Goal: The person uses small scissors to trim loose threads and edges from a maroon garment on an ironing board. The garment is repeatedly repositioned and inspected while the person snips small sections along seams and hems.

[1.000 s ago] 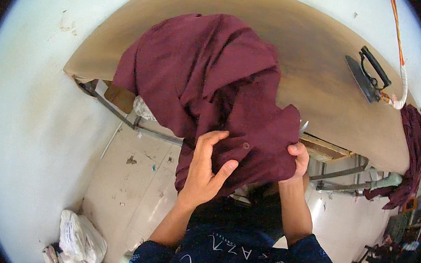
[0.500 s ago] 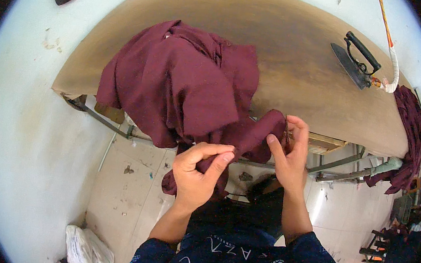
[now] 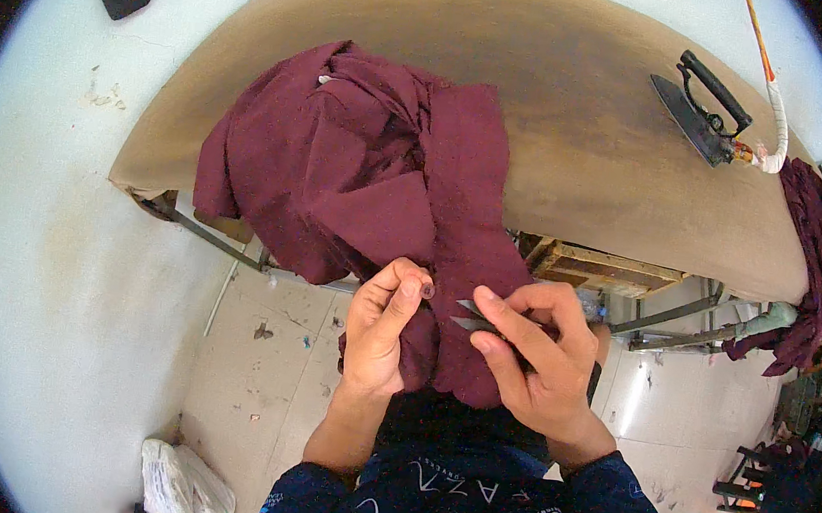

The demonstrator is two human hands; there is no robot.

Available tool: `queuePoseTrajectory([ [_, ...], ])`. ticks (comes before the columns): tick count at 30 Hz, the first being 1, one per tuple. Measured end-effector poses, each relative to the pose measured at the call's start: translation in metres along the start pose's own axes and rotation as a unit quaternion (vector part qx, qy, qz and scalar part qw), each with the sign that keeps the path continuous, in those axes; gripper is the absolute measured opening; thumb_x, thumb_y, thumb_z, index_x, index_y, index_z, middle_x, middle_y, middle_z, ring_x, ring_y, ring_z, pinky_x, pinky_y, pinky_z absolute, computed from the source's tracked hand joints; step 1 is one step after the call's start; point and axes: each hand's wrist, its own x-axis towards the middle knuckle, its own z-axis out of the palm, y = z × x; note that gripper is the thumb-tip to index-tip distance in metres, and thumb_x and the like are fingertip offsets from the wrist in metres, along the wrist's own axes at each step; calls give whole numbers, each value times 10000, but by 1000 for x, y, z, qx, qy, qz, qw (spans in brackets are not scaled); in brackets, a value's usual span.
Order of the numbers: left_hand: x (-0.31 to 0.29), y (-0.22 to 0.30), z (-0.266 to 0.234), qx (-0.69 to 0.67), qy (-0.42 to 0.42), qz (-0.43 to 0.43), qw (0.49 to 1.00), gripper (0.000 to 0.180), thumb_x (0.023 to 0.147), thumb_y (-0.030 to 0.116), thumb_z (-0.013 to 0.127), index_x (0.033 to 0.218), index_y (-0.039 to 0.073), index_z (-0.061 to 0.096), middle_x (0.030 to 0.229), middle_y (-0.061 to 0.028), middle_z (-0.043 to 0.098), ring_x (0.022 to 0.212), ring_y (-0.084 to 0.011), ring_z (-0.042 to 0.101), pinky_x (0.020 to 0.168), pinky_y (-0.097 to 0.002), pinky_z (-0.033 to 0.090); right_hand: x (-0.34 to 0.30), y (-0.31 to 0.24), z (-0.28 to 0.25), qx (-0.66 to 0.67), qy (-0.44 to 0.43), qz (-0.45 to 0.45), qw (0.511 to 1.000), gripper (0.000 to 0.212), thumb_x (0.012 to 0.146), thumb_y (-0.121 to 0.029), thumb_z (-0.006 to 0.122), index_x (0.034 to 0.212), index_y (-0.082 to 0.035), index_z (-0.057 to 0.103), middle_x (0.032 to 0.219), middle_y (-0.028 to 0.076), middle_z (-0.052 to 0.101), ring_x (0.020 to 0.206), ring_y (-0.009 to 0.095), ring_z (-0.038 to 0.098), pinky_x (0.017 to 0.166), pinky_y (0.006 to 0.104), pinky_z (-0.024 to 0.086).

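Observation:
A maroon garment (image 3: pixel 342 153) lies bunched over the front edge of the padded ironing table, and part of it hangs down in front of me. Between the thumb and forefinger of my left hand (image 3: pixel 383 327) is a small round dark button (image 3: pixel 427 290); whether it is joined to the cloth I cannot tell. My right hand (image 3: pixel 544 361) is closed around thread snips (image 3: pixel 466 315), their two pointed blades slightly parted toward the button. The rest of the snips is hidden in the palm. Behind both hands the hanging cloth passes close by.
An iron (image 3: pixel 702 108) with a wrapped cord rests at the right of the brown ironing table (image 3: pixel 595 165). More maroon cloth (image 3: pixel 806 262) hangs off the right end. A wooden crate (image 3: pixel 605 271) sits under the table; a white sack (image 3: pixel 181 486) stands at lower left.
My right hand has let go of the cloth edge and come lower, with the snips' blades now showing. My left hand now shows the button. The cloth strip hangs down between them.

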Motion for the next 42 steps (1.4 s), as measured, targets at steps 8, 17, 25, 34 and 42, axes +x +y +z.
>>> queuePoseTrajectory([
  [8,-5,4,-3,-83,-22,-61,994,154,992,207,631,1002,54,613,972,19,612,886,-47,531,807,-208,407,20,13,6,-40,12,-101,994,358,720,-157,831,1072,-128,772,884,35,604,691,160,548,565,274,424],
  [17,-5,4,-2,-43,-50,-41,997,171,992,212,630,921,59,601,940,4,592,899,-61,513,836,-207,380,46,15,-27,-48,-62,-136,988,321,680,-239,826,997,-201,797,877,-8,622,719,156,552,623,291,403],
  [25,-6,5,4,-86,-55,-88,991,162,998,216,618,956,59,612,943,25,589,911,-52,503,839,-215,380,77,24,-18,-79,-123,-292,945,234,702,-231,784,933,-270,780,850,-92,628,710,113,552,658,310,328],
  [34,-9,9,1,-57,-52,-95,992,185,1004,244,611,982,60,617,940,34,584,904,-45,502,835,-221,390,73,23,-13,-69,-118,-288,948,239,715,-248,771,954,-263,778,847,-87,596,689,103,504,647,301,310],
  [42,-7,2,-4,-61,-61,-113,990,184,1003,236,613,954,59,623,912,52,567,853,-26,476,781,-194,364,70,26,-14,-72,-121,-284,948,225,723,-234,761,946,-253,782,840,-87,596,671,105,499,638,299,306],
])
